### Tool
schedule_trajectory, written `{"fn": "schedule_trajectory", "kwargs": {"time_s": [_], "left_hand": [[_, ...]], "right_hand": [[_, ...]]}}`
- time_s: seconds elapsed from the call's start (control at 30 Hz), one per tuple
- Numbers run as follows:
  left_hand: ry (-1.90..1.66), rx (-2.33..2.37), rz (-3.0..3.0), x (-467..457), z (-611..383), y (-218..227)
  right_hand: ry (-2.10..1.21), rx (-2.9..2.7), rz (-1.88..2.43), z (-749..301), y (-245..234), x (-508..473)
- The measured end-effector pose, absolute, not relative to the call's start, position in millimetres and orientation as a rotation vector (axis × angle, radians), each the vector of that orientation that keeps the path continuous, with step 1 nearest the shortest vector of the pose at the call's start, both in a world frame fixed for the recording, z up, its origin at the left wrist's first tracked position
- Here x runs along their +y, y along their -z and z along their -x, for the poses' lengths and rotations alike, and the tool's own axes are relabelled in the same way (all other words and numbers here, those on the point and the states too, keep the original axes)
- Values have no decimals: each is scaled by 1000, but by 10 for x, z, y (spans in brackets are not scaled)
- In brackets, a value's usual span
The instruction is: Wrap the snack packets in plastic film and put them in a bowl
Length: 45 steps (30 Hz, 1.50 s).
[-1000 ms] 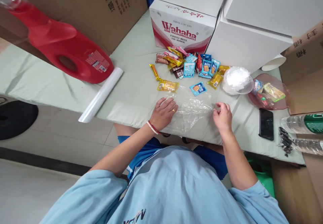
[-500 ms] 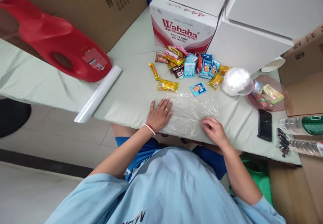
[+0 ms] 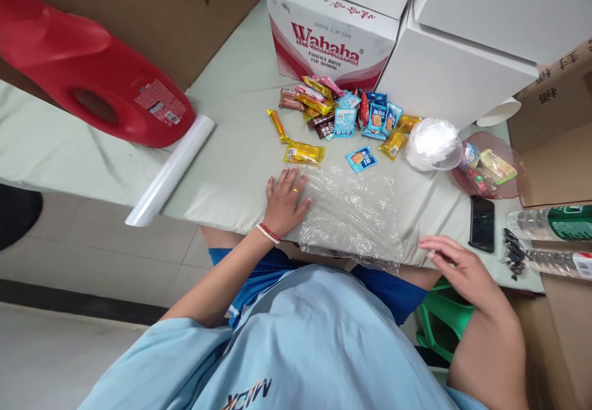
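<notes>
My left hand point(image 3: 285, 201) lies flat with fingers spread, pressing on the left edge of a clear plastic bag point(image 3: 354, 219). The bag is spread out, wrinkled, and hangs a little over the table's front edge. To its right, my right hand point(image 3: 456, 265) hovers apart from it, fingers loosely stretched and nothing visible in them. Beyond the bag lie a yellow-wrapped snack point(image 3: 304, 153) and a small blue snack packet point(image 3: 361, 159). Behind these is a pile of wrapped snacks point(image 3: 345, 122), with a slim orange stick packet point(image 3: 277, 126) on its left.
A white roll point(image 3: 170, 172) and a big red jug point(image 3: 124, 89) stand left. Rightward are a round plastic tub point(image 3: 432, 145), a pink bowl point(image 3: 518, 176), a phone point(image 3: 481, 224) and bottles point(image 3: 555, 262). A Wahaha box point(image 3: 328, 46) backs the table.
My right hand has moved right, off the plastic bag. The bag now lies flatter and reaches farther over the front edge. My left hand stays at its left side.
</notes>
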<state>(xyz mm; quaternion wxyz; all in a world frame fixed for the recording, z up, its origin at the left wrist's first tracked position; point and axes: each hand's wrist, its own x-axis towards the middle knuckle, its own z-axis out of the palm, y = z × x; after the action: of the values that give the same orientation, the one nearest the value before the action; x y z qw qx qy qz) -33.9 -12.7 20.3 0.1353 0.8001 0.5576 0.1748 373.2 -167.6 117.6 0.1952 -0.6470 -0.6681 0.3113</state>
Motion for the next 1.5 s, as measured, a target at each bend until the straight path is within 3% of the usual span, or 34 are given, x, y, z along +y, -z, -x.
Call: {"fn": "schedule_trajectory", "kwargs": {"time_s": [0.17,0.4,0.57,0.8,1.2,1.5], "left_hand": [[-829,1599,-2373,-307,69,-402],[-339,1532,-2461,-260,-207,-174],[-281,1461,-2514,-22,-68,-29],[-308,1450,-2528,13,-71,-45],[-261,1452,-2501,19,-74,-60],[-295,1423,-2484,26,-51,-29]], "right_hand": [[-502,-1906,1655,-3103,-1097,-994],[-250,-2172,1833,-2570,-156,-420],[-144,-2070,2019,-2854,37,-447],[-70,-1967,1890,-3079,-97,-233],[124,-2425,1649,-2213,-794,1814],[34,-2369,1819,-2753,-761,1774]]}}
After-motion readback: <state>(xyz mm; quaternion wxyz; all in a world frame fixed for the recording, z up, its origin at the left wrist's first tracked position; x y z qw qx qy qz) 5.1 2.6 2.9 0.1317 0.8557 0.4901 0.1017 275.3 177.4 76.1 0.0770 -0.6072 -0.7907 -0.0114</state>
